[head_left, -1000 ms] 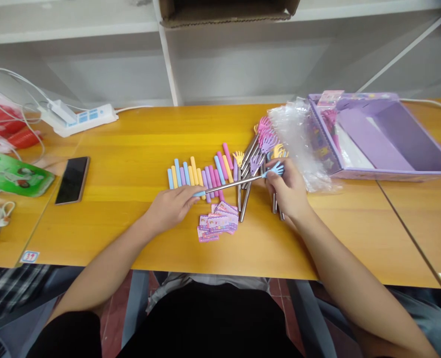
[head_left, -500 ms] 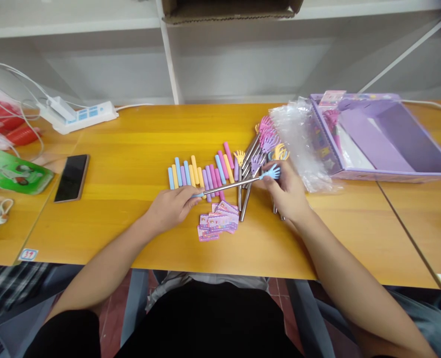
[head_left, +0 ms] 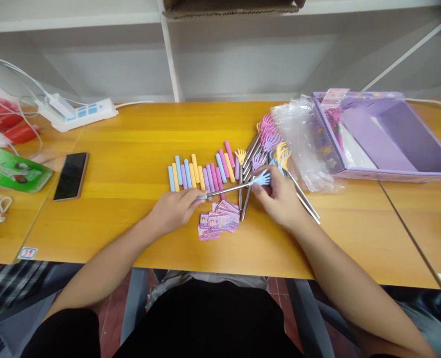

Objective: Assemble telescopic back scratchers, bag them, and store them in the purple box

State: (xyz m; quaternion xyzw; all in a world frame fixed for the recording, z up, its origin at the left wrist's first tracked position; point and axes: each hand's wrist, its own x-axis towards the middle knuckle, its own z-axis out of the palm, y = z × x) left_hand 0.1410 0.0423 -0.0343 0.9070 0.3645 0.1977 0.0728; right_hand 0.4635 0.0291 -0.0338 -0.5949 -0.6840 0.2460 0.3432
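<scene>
1. Blue-headed back scratcher is held over the middle of the table.
2. Left hand grips its blue handle end; right hand pinches its blue head.
3. Cards lie on near side, coloured tubes on far side.

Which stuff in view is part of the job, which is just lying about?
Part of the job, apparently:
- blue hand-headed rod, held by left hand and right hand
- other hand-headed rods
- coloured tubes
- probably cards, clear plastic, purple box

Just lying about, likely:
- phone
- power strip
- green package
- red items
</scene>
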